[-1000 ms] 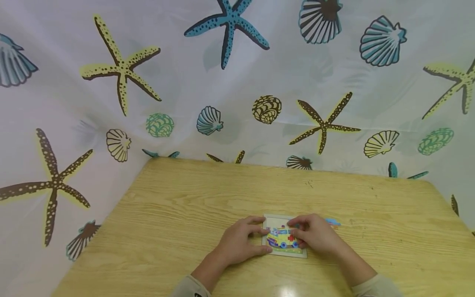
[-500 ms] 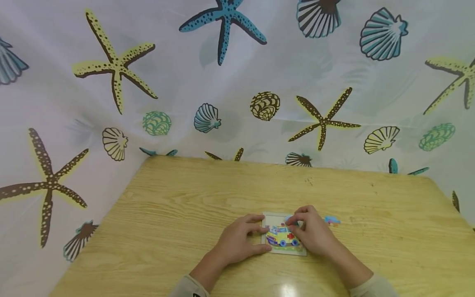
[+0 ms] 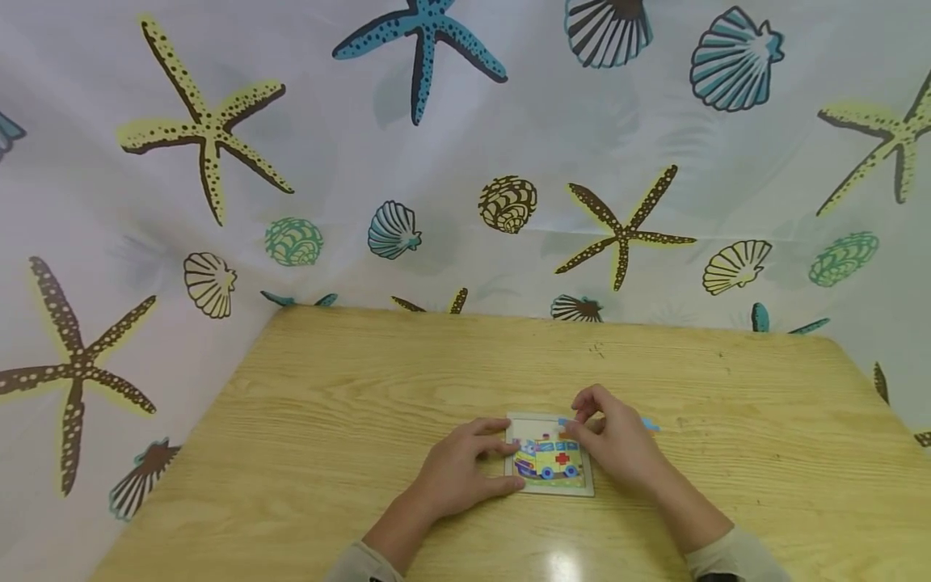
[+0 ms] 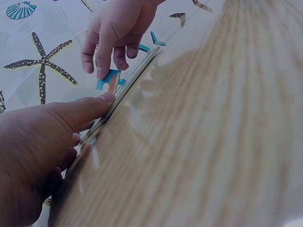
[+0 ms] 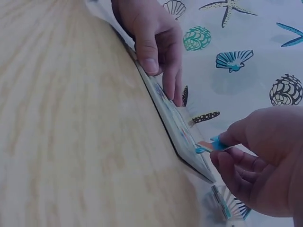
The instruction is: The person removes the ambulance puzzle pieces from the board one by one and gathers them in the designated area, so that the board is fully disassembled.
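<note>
A small framed jigsaw puzzle (image 3: 551, 488) lies on the table, its assembled part picturing a yellow ambulance with a red cross. At its left edge, my left hand (image 3: 460, 470) rests with spread fingers, thumb at the near corner and fingertips toward the far corner. My right hand (image 3: 624, 443) pinches a blue and orange puzzle piece (image 4: 110, 80) between thumb and finger. In the right wrist view that piece is tilted close over the right side of the puzzle. The puzzle's upper part shows a pale bare backing (image 3: 531, 425).
Another blue puzzle piece (image 3: 650, 423) lies on the wooden table (image 3: 378, 380) beyond the right hand, partly covered by it. A white curtain (image 3: 451, 162) printed with starfish and shells hangs along the far and side edges of the table.
My right hand has shifted up toward the puzzle's far right corner with the piece, uncovering more of the ambulance. The left hand stays at the left edge. The head view has shifted slightly.
</note>
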A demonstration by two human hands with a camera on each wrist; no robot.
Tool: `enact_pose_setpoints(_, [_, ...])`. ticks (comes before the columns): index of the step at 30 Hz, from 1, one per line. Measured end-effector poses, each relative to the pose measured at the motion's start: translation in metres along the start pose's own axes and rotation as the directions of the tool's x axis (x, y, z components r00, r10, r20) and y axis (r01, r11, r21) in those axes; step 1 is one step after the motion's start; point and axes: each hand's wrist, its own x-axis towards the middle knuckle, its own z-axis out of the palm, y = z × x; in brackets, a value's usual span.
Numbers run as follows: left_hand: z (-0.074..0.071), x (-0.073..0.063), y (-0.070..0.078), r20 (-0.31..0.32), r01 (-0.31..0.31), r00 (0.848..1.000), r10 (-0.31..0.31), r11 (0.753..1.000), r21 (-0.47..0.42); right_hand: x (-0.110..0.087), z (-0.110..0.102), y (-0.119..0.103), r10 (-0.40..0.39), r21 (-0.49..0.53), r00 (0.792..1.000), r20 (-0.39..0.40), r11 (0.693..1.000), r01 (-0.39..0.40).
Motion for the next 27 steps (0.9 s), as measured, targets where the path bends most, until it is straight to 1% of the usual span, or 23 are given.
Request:
enact_pose_setpoints(2, [0.000,0.000,0.001,0.000,0.000,1.000,0.000,1.000,0.001,0.000,-0.005,0.002,0.007,0.066,0.999,0.040,0.998,-0.009])
enact_pose_setpoints(5, [0.001,0.001,0.001,-0.005,-0.004,1.000,0.004,1.000,0.004,0.000,-0.013,0.004,0.018,0.166,0.994,0.105,0.986,-0.036])
enact_pose_setpoints(8, [0.001,0.001,0.001,-0.009,-0.009,1.000,0.009,1.000,0.012,0.000,-0.021,0.005,0.049,0.236,0.990,0.135,0.968,-0.080])
enact_pose_setpoints(12, [0.001,0.000,0.002,-0.003,-0.004,1.000,0.004,1.000,0.007,0.002,-0.031,0.007,0.080,0.264,0.988,0.129,0.958,-0.112])
enact_pose_setpoints(14, [0.001,0.000,0.002,-0.001,0.000,1.000,0.000,1.000,0.003,0.004,-0.036,0.008,0.082,0.269,0.989,0.119,0.957,-0.111])
enact_pose_setpoints(22, [0.002,-0.001,0.000,-0.009,-0.004,1.000,0.004,1.000,-0.002,0.007,-0.052,0.016,0.036,0.268,0.993,0.117,0.961,-0.066])
enact_pose_setpoints(27, [0.002,0.000,-0.001,-0.005,-0.006,1.000,0.006,1.000,-0.007,0.006,-0.065,0.019,0.058,0.248,0.992,0.115,0.965,-0.085])
